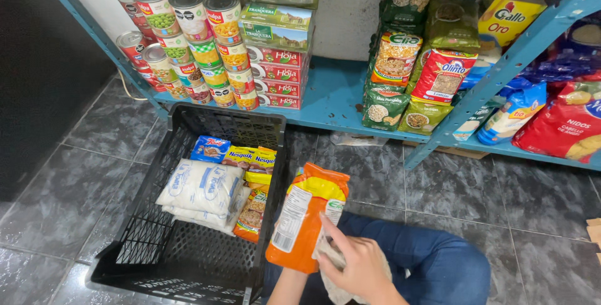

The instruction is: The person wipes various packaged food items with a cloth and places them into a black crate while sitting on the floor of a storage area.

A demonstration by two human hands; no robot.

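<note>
Here the orange packet [306, 220] stands nearly upright, its long axis running from lower left to upper right, back label toward the camera; the right hand [357, 267] lies just below and right of it, fingers loosely curled, fingertips on its edge, a pale cloth [335, 280] under the palm; whether it truly grips, I cannot tell; the black crate [156, 267] with white bags [201, 189] sits just left; blue shelves [332, 95] of cans [200, 42] stand beyond.

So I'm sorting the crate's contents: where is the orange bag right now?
In the head view, the orange bag is low centre, held up by a hand just right of the black crate.
</note>
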